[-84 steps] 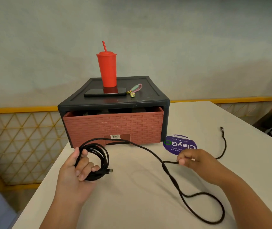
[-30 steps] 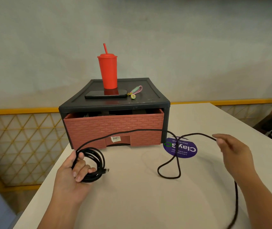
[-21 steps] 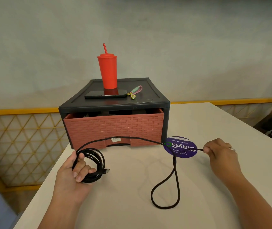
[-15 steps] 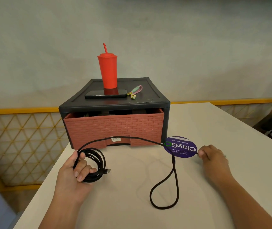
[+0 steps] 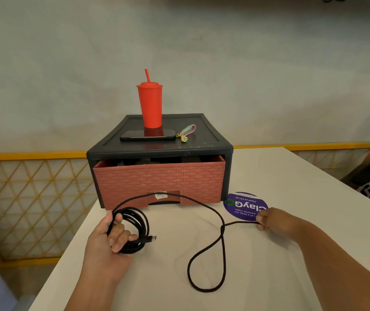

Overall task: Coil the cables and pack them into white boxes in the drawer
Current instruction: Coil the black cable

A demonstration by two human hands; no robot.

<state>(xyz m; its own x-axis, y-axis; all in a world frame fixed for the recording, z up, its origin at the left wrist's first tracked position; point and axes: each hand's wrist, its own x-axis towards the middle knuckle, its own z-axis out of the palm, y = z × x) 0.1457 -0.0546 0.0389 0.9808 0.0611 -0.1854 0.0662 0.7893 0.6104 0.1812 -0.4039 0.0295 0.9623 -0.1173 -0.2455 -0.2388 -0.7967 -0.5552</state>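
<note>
Pale counter (image 5: pixel 269 176) against a bare wall, w/ a black drawer unit (image 5: pixel 226 151) at its far end. Left grip (image 5: pixel 105 243) has fingers curled through the wound part of the black cable (image 5: pixel 145 227), plug (image 5: pixel 152 238) poking out to the right. Right grip (image 5: pixel 273 223) pinches the loose run further along, just beside the purple sticker (image 5: pixel 244 206). Between them the cable arcs past the drawer (image 5: pixel 159 182) front, crosses itself, then drops into a slack loop (image 5: pixel 224 265) on the counter.

Risks, imo: a pull from the right grip could cinch that crossing into a knot or kink. The arc could snag the drawer's handle notch. Wound turns may spring off if the left grip relaxes.

Count: 1 cable, 1 loop, 1 plug seen, 1 drawer (ajar), 1 red cup (image 5: pixel 150 106), 1 phone (image 5: pixel 134 136), 1 keyring (image 5: pixel 187 131), 1 sticker, 2 grips. White boxes: 0 visible, drawer inside too dark.
</note>
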